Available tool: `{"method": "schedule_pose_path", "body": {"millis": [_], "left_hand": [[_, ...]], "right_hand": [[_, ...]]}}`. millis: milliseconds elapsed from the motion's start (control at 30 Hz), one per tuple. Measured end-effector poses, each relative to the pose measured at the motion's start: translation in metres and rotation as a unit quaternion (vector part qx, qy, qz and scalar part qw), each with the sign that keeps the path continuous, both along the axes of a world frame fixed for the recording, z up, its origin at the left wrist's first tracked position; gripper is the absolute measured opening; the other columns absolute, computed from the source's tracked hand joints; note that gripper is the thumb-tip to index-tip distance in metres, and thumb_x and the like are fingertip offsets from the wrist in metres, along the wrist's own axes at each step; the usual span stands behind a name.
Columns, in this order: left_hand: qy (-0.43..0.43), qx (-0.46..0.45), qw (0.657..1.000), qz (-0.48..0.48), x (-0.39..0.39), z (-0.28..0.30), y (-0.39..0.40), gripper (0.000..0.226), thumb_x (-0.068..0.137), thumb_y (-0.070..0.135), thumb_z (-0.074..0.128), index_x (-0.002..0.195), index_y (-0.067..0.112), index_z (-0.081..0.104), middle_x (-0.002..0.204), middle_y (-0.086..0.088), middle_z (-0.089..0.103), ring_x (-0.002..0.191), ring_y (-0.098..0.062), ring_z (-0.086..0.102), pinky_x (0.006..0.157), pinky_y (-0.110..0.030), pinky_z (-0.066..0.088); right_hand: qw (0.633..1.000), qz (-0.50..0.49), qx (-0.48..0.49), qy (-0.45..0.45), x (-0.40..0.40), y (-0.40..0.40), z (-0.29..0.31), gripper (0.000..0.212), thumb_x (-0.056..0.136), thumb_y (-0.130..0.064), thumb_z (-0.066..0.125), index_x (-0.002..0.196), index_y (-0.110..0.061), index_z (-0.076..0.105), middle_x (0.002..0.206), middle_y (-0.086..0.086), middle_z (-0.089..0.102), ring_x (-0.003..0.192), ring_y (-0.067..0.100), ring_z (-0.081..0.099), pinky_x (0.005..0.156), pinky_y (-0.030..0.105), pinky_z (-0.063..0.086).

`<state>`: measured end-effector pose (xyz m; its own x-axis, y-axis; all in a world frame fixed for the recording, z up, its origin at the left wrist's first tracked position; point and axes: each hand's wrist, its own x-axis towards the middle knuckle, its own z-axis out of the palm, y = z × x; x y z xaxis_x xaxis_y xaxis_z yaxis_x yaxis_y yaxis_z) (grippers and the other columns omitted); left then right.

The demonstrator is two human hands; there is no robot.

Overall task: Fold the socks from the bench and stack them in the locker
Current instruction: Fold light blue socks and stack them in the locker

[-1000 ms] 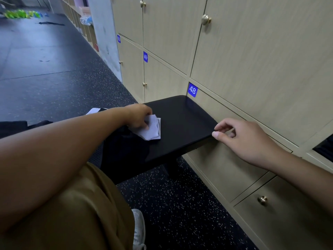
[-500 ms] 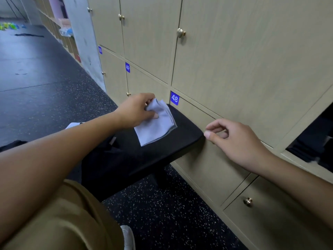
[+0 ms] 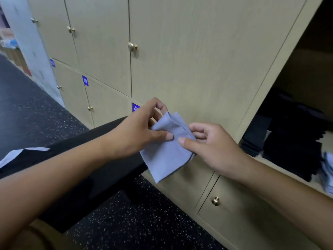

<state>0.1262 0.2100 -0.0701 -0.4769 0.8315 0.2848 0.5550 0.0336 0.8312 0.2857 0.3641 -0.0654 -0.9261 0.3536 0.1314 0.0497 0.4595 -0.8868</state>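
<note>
A folded light blue sock [image 3: 168, 152] hangs in the air past the end of the black bench [image 3: 100, 141]. My left hand [image 3: 137, 134] pinches its upper left edge between thumb and fingers. My right hand [image 3: 210, 147] pinches its right edge, thumb on top. The open locker [image 3: 295, 98] is at the right, with stacks of dark folded socks [image 3: 288, 139] inside and a pale folded sock [image 3: 328, 170] at its front right edge. Another pale sock [image 3: 19, 153] lies on the bench at the far left.
Closed beige locker doors with brass knobs [image 3: 132, 46] fill the wall ahead; blue number tags [image 3: 85, 80] mark them. A lower door with a knob [image 3: 215, 200] sits under my right hand. Dark speckled floor [image 3: 137, 226] lies below. My tan trouser leg shows at bottom left.
My left hand lifted the blue sock off the bench and carried it right toward the open locker. My right hand left the bench's edge and took hold of the sock's right side.
</note>
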Motion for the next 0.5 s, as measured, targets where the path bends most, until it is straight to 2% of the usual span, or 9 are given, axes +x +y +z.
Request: {"method": "schedule_pose_path", "body": {"millis": [100, 167, 200, 267, 333, 400, 500], "left_hand": [[-0.045, -0.012, 0.999, 0.001, 0.010, 0.000, 0.007, 0.056, 0.068, 0.056, 0.080, 0.114, 0.038, 0.054, 0.104, 0.002, 0.066, 0.096, -0.033, 0.069, 0.089, -0.055, 0.055], [-0.077, -0.027, 0.997, -0.015, 0.015, 0.002, 0.011, 0.055, 0.069, 0.062, 0.075, 0.111, 0.030, 0.061, 0.106, 0.002, 0.070, 0.101, -0.030, 0.071, 0.094, -0.054, 0.055], [-0.096, -0.033, 0.995, -0.027, 0.018, 0.004, 0.013, 0.055, 0.071, 0.063, 0.073, 0.107, 0.022, 0.064, 0.106, -0.003, 0.072, 0.100, -0.030, 0.072, 0.094, -0.052, 0.055], [-0.133, -0.031, 0.989, -0.051, 0.023, 0.005, 0.017, 0.057, 0.075, 0.061, 0.072, 0.103, 0.012, 0.067, 0.108, -0.018, 0.070, 0.093, -0.028, 0.071, 0.089, -0.046, 0.053], [-0.147, -0.027, 0.987, -0.066, 0.026, 0.006, 0.021, 0.051, 0.080, 0.055, 0.073, 0.101, 0.009, 0.068, 0.108, -0.024, 0.067, 0.088, -0.021, 0.068, 0.084, -0.040, 0.050], [-0.146, -0.027, 0.986, -0.070, 0.031, 0.006, 0.028, 0.040, 0.080, 0.047, 0.074, 0.095, 0.011, 0.068, 0.097, -0.020, 0.070, 0.081, -0.015, 0.068, 0.076, -0.030, 0.051], [-0.124, -0.034, 0.989, -0.072, 0.039, 0.004, 0.042, 0.034, 0.079, 0.048, 0.082, 0.082, 0.017, 0.068, 0.084, -0.011, 0.073, 0.072, -0.013, 0.068, 0.065, -0.024, 0.050]], "right_hand": [[0.999, -0.029, 0.013, 0.009, 0.009, 0.007, 0.001, 0.010, 0.096, -0.013, 0.065, 0.100, -0.018, 0.073, 0.094, 0.002, 0.078, 0.095, 0.027, 0.074, 0.093, 0.053, 0.055], [0.999, -0.042, -0.008, 0.014, 0.016, 0.014, 0.001, 0.011, 0.097, -0.010, 0.065, 0.101, -0.015, 0.073, 0.095, 0.006, 0.078, 0.098, 0.034, 0.072, 0.095, 0.055, 0.054], [0.998, -0.049, -0.026, 0.015, 0.019, 0.018, 0.001, 0.011, 0.097, -0.008, 0.064, 0.102, -0.013, 0.073, 0.095, 0.006, 0.078, 0.098, 0.034, 0.072, 0.094, 0.050, 0.054], [0.997, -0.058, -0.055, 0.013, 0.028, 0.022, 0.004, 0.012, 0.097, -0.006, 0.063, 0.106, -0.009, 0.071, 0.096, 0.005, 0.079, 0.095, 0.026, 0.074, 0.085, 0.033, 0.058], [0.996, -0.065, -0.066, 0.000, 0.037, 0.023, 0.006, 0.014, 0.098, -0.006, 0.061, 0.109, -0.006, 0.070, 0.098, 0.005, 0.079, 0.089, 0.018, 0.075, 0.076, 0.021, 0.056], [0.994, -0.071, -0.078, -0.014, 0.047, 0.025, 0.007, 0.014, 0.099, -0.007, 0.061, 0.109, -0.006, 0.070, 0.099, 0.006, 0.079, 0.087, 0.013, 0.074, 0.077, 0.022, 0.056], [0.991, -0.084, -0.097, -0.027, 0.060, 0.025, 0.007, 0.016, 0.097, -0.007, 0.063, 0.112, -0.009, 0.068, 0.104, 0.006, 0.078, 0.093, 0.016, 0.074, 0.087, 0.029, 0.057]]}}
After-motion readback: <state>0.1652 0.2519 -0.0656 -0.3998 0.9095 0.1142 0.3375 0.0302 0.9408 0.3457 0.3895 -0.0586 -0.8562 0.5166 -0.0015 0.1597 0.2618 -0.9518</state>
